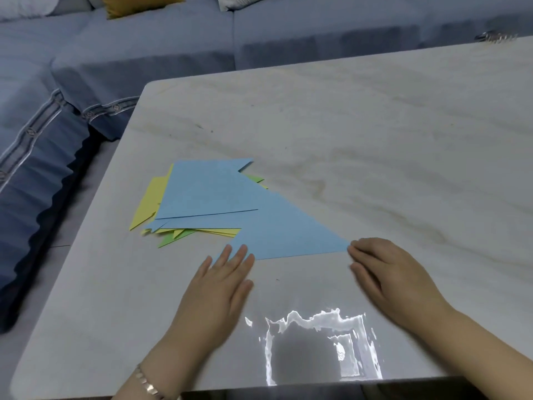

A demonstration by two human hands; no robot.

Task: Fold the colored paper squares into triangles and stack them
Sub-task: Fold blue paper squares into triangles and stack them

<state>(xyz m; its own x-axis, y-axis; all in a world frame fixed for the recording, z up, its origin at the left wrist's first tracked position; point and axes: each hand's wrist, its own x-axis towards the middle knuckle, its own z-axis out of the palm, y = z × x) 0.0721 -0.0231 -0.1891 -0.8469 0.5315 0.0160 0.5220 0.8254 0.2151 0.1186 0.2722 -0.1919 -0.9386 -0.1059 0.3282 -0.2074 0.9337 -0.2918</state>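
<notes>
A blue paper triangle (282, 232) lies flat on the marble table (375, 145), partly overlapping a stack of folded triangles (202, 194) to its left, with blue on top and yellow and green sheets showing beneath. My left hand (219, 287) lies flat, its straight fingertips touching the triangle's near-left corner. My right hand (389, 272) rests on the table with its fingertips at the triangle's right tip; I cannot tell whether it pinches the paper.
A blue sofa (144, 53) runs along the far and left sides of the table, with a yellow cushion (138, 4) on it. A small shiny object (496, 37) lies at the far right table edge. Bright glare (317, 342) reflects near the front edge.
</notes>
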